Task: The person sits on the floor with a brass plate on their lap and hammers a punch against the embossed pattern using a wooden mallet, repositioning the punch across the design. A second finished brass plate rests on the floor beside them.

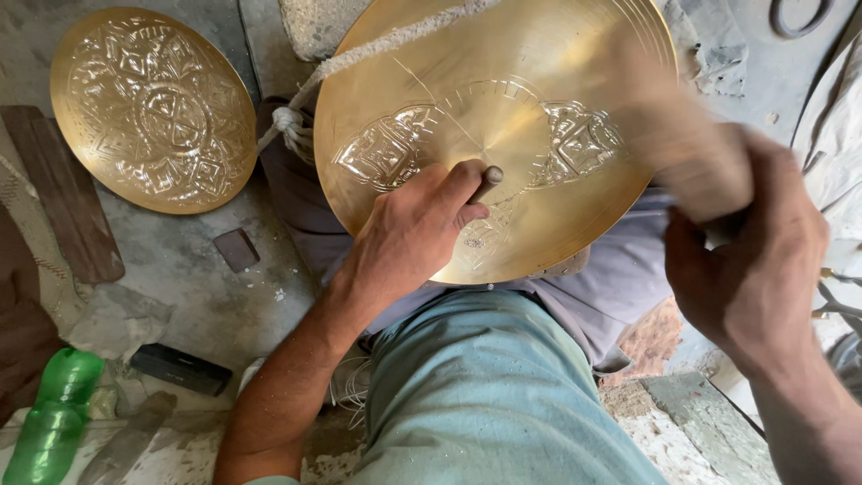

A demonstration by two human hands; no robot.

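Green plastic bottle [49,413]: translucent, ribbed, lying at the lower-left edge of the floor [193,278], which is rough grey concrete. Beside it a dark flat block [180,369]; further up, a long brown wooden strip [63,193].

Finished brass plate [153,110]: round, shallow, fully embossed with a star-and-medallion pattern, lying on the floor at upper left, well apart from the work, bare concrete around its lower rim.

Rope [359,58]: pale, coarse, twisted, knotted near the larger disc's left edge and running up across it.

Brass disc [503,108]: round, smooth, satin gold, partly embossed with two medallions either side of centre; it rests centre-frame over the person's lap, lower rim against grey cloth.

Left hand [413,233]: closed around a short dark metal punch [487,183], its tip set on the disc near centre.

Right hand [754,260]: closed on a mallet [682,148], blurred, pale, over the disc's right rim. Little free room there.
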